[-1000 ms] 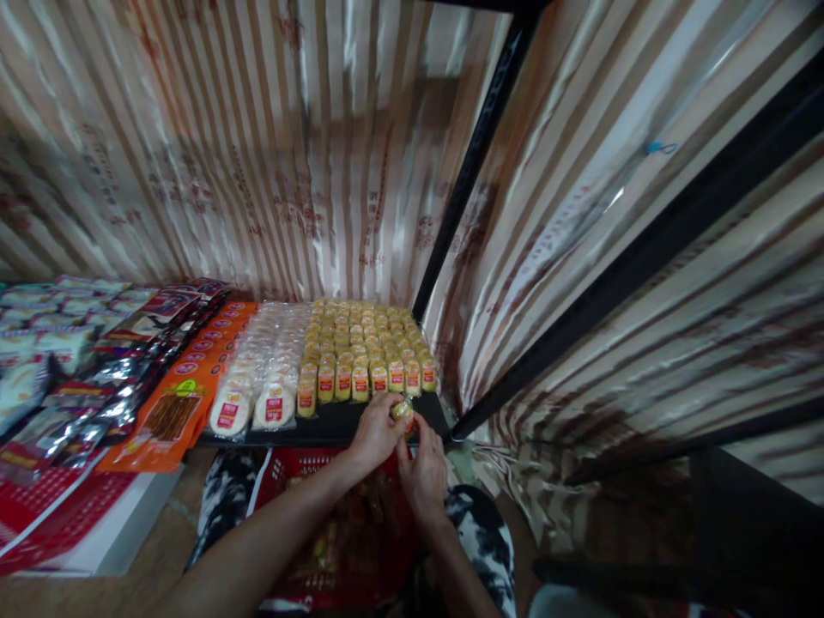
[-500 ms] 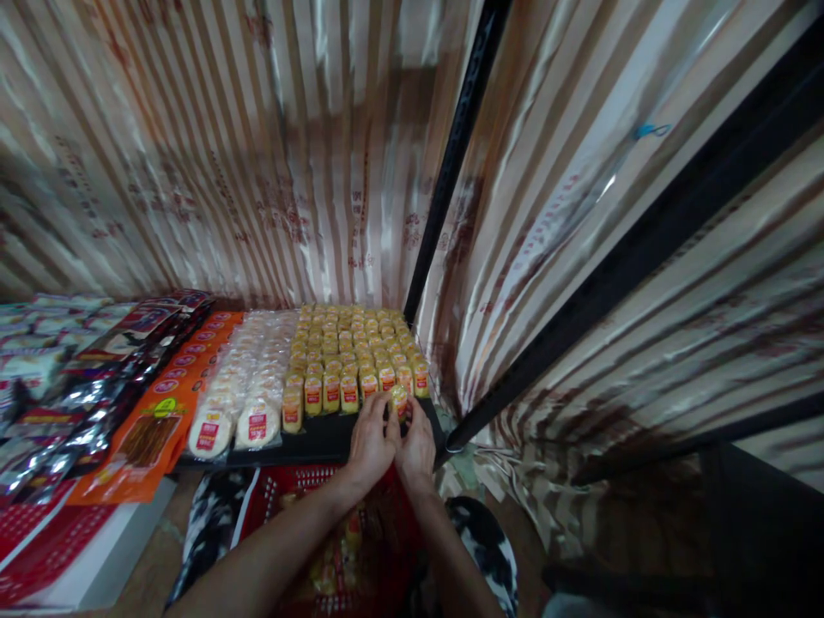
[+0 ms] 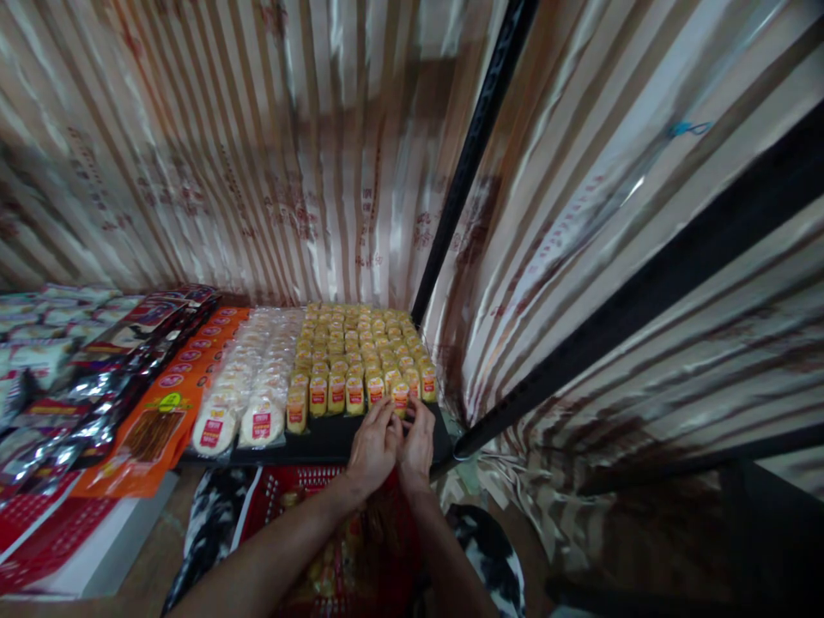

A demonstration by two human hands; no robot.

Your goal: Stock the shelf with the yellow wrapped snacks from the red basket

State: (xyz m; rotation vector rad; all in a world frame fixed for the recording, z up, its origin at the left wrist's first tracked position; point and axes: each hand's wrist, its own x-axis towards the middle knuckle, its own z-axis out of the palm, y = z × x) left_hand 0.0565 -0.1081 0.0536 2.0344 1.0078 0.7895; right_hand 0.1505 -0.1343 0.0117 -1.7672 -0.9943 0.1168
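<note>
My left hand (image 3: pixel 372 445) and my right hand (image 3: pixel 417 445) are side by side at the front edge of a black shelf (image 3: pixel 322 443). The fingertips of both pinch a small yellow packet with a red label (image 3: pixel 400 396), set upright in the front row of many like yellow packets (image 3: pixel 357 348). Left of these lie rows of round white packets with red labels (image 3: pixel 248 390). Below my forearms sits a red basket (image 3: pixel 360 549) with more packets in it.
Orange flat packs (image 3: pixel 168 403) and dark foil snack bags (image 3: pixel 96 386) fill the shelf to the left. A black upright post (image 3: pixel 473 154) stands at the shelf's back right corner. Striped shiny sheeting (image 3: pixel 289 146) lines the back and right side. Black-and-white patterned trousers (image 3: pixel 489 558) show below.
Both hands have moved forward from the shelf's edge and set the yellow packet into the front row. The view shifted slightly.
</note>
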